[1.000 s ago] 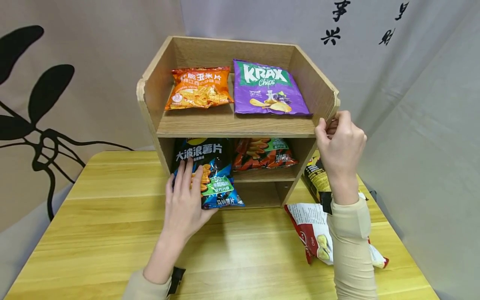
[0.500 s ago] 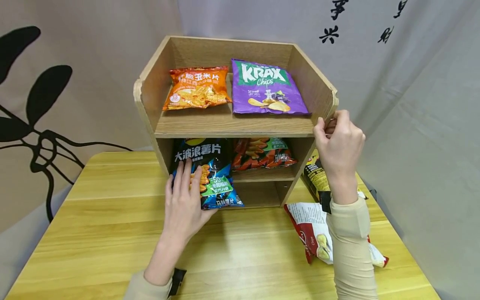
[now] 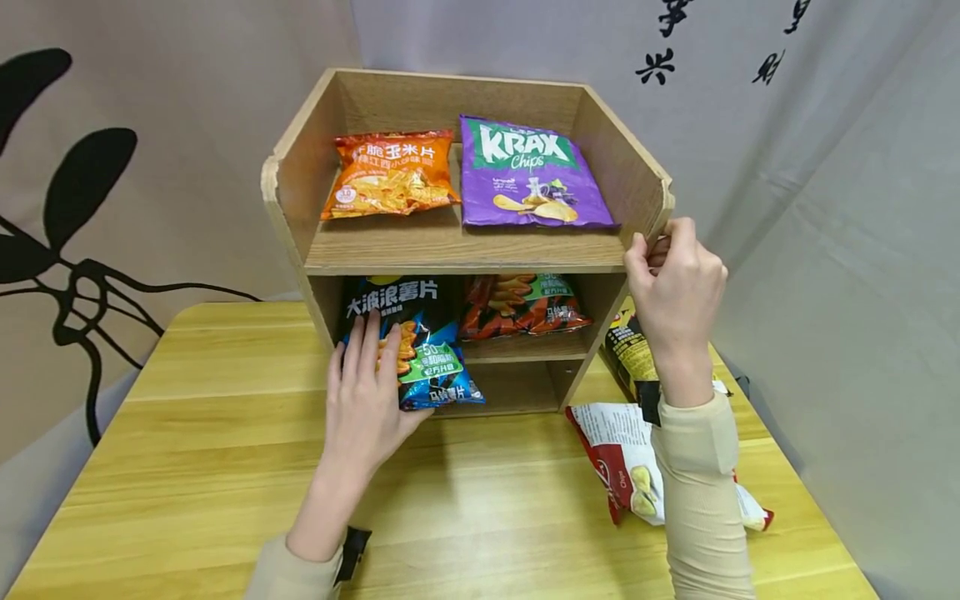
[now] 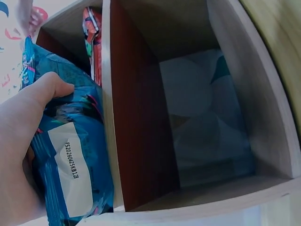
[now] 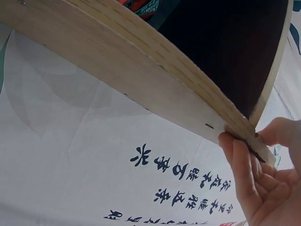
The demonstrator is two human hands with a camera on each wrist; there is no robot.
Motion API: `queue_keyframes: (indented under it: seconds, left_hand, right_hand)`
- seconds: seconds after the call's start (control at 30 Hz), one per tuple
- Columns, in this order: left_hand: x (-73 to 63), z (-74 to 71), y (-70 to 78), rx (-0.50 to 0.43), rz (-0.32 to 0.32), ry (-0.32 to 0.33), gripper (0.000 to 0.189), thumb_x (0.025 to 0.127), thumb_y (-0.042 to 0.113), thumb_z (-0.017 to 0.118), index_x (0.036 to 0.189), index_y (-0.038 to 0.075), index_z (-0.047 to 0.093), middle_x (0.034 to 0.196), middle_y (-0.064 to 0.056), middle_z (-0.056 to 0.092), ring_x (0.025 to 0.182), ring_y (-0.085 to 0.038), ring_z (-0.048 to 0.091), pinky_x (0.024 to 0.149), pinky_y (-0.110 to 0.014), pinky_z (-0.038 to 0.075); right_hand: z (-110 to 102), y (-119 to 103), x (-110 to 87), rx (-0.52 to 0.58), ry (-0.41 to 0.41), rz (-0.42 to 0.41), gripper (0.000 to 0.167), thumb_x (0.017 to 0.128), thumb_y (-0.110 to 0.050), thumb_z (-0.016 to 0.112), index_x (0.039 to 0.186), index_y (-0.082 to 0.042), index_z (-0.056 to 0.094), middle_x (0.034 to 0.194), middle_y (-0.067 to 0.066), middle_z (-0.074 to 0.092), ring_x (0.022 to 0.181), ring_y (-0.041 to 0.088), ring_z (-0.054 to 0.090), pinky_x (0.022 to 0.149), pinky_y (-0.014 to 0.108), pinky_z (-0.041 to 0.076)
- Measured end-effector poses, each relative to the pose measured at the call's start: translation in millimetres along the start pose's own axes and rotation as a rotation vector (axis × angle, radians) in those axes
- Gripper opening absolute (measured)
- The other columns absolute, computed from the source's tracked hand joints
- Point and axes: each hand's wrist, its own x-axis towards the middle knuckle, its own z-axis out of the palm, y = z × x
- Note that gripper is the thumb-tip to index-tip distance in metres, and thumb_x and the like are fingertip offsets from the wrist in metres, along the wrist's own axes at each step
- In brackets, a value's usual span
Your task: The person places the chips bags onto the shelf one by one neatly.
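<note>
My left hand [image 3: 363, 387] grips a blue and black bag of potato chips [image 3: 431, 367], with fingers spread over its front. In the left wrist view the thumb presses the bag's underside [image 4: 70, 160], beside a white label. The bag leans out of the left part of the wooden shelf unit's [image 3: 465, 260] middle level, its lower end past the board edge. My right hand [image 3: 678, 283] pinches the front edge of the unit's right side panel [image 5: 188, 89] between thumb and curled fingers. A red bag of chips [image 3: 525, 308] lies on the middle level to the right.
On the top level lie an orange bag of corn chips [image 3: 393, 175] and a purple KRAX chips bag [image 3: 532, 175]. A white and red chips bag [image 3: 626, 467] and a black and yellow bag [image 3: 630, 350] lie on the table [image 3: 225, 433], right of the unit.
The lower end of the blue bag has moved slightly up and inward with my left hand. My right hand keeps its hold on the side panel. The whole head view has shifted a little.
</note>
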Motion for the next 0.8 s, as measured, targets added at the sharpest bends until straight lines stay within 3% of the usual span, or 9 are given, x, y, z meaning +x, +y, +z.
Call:
queue_keyframes:
  seconds: [0.13,0.2,0.3,0.4,0.5,0.8]
  left_hand:
    - [1.2,0.9,0.5,0.002,0.008,-0.005,0.113,0.038,0.045,0.095,0.131,0.000,0.048,0.140,-0.026,0.047,0.129,-0.044,0.044,0.099,-0.058,0.042]
    - [-1.1,1.8,1.9,-0.015,0.033,0.032,0.109,0.040,0.040,0.095,0.131,0.001,0.049,0.139,-0.024,0.048,0.129,-0.044,0.043,0.100,-0.059,0.041]
    - [-8.2,4.7,6.4,-0.075,0.118,0.175,0.079,0.058,0.025,0.089,0.126,0.003,0.055,0.131,-0.021,0.056,0.123,-0.041,0.049,0.097,-0.057,0.043]
    - [-14.1,9.3,13.0,-0.129,0.205,0.349,0.037,0.082,0.017,0.070,0.117,0.005,0.064,0.119,-0.018,0.064,0.111,-0.038,0.058,0.091,-0.053,0.046]
    - [-15.7,12.9,18.0,-0.151,0.228,0.449,0.023,0.095,0.016,0.055,0.109,0.004,0.069,0.112,-0.017,0.069,0.104,-0.035,0.062,0.087,-0.051,0.048]
    - [-7.9,18.2,13.0,-0.189,0.188,0.400,0.023,0.095,0.014,0.055,0.112,0.006,0.069,0.115,-0.016,0.069,0.107,-0.034,0.062,0.091,-0.053,0.047]
  right_hand:
    - [0,0,-1.5,-0.007,-0.004,0.001,0.024,0.087,-0.014,0.057,0.087,0.010,0.058,0.070,0.026,0.067,0.061,0.041,0.064,0.058,0.050,0.048]
    - [1,0,-1.4,-0.008,-0.004,0.001,0.024,0.086,-0.014,0.057,0.087,0.010,0.058,0.070,0.026,0.067,0.060,0.041,0.064,0.058,0.051,0.048]
    - [0,1,-1.5,-0.011,-0.007,-0.006,0.024,0.086,-0.014,0.057,0.087,0.010,0.058,0.070,0.026,0.067,0.060,0.041,0.064,0.057,0.051,0.048]
    - [0,1,-1.0,-0.007,-0.003,-0.012,0.024,0.086,-0.015,0.057,0.087,0.009,0.058,0.070,0.025,0.068,0.060,0.041,0.064,0.057,0.051,0.047]
    - [-1,1,-0.7,-0.012,-0.005,-0.020,0.024,0.087,-0.015,0.057,0.087,0.009,0.058,0.070,0.024,0.068,0.061,0.040,0.065,0.057,0.050,0.047]
    - [-2,0,-0.4,-0.013,-0.004,-0.017,0.025,0.087,-0.016,0.057,0.087,0.009,0.058,0.069,0.025,0.067,0.059,0.041,0.064,0.056,0.050,0.047]
